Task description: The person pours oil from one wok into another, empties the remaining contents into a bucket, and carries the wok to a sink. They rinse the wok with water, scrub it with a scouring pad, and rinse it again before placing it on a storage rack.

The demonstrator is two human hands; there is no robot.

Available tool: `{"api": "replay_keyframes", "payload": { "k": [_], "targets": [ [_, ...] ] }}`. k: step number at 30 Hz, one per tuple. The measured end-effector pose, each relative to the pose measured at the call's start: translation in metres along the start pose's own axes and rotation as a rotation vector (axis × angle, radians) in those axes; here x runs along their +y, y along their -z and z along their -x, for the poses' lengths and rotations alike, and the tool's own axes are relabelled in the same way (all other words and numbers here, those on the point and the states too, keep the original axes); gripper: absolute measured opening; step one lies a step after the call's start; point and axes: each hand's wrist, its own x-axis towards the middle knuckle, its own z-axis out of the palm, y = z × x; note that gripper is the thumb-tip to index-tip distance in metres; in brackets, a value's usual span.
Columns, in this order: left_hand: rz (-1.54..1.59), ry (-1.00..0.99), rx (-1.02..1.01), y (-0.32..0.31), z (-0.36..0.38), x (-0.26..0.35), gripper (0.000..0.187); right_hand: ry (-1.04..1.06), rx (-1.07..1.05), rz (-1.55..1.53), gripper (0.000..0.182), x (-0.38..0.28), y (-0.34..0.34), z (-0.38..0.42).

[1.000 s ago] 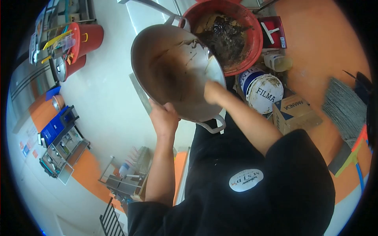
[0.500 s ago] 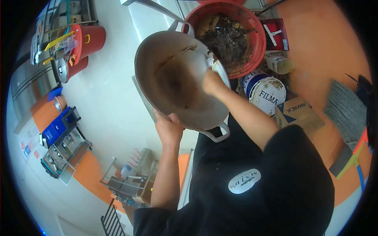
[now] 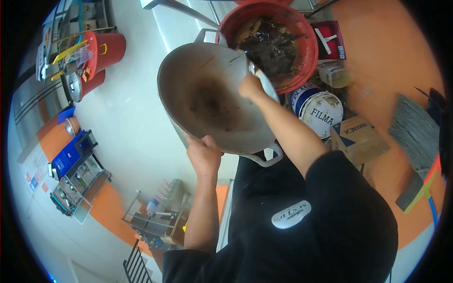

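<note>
- Now I see my left hand (image 3: 204, 153) wrapped tight on the near rim of the big round grey metal pan (image 3: 212, 101), tilted toward the red plastic bucket of dark sludge (image 3: 276, 42).
- My right hand (image 3: 250, 87) is at the pan's far rim; whether that grip is pressed together I cannot tell.
- Just beside the bucket stands a white FILMA tub (image 3: 321, 109).

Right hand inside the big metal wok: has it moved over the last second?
Yes. The right hand has slid up the big metal wok toward the red waste bucket, now at the wok's far rim.
</note>
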Motion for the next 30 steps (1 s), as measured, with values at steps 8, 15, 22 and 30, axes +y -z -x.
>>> {"api": "replay_keyframes", "payload": {
  "k": [8,15,22,30],
  "targets": [
    [-0.013,-0.018,0.016,-0.003,0.005,0.000,0.033,0.159,-0.138,0.300,0.059,0.033,-0.078,0.065],
    [0.031,-0.035,0.007,0.001,0.008,0.005,0.034,-0.086,0.067,0.051,0.041,0.062,0.011,-0.019],
    [0.128,0.006,-0.016,0.001,0.006,0.000,0.047,-0.036,-0.141,0.396,0.045,0.085,0.006,0.104],
    [0.071,-0.034,-0.002,0.000,0.015,-0.004,0.037,-0.148,0.296,-0.077,0.032,0.061,0.033,-0.044]
  ]
}}
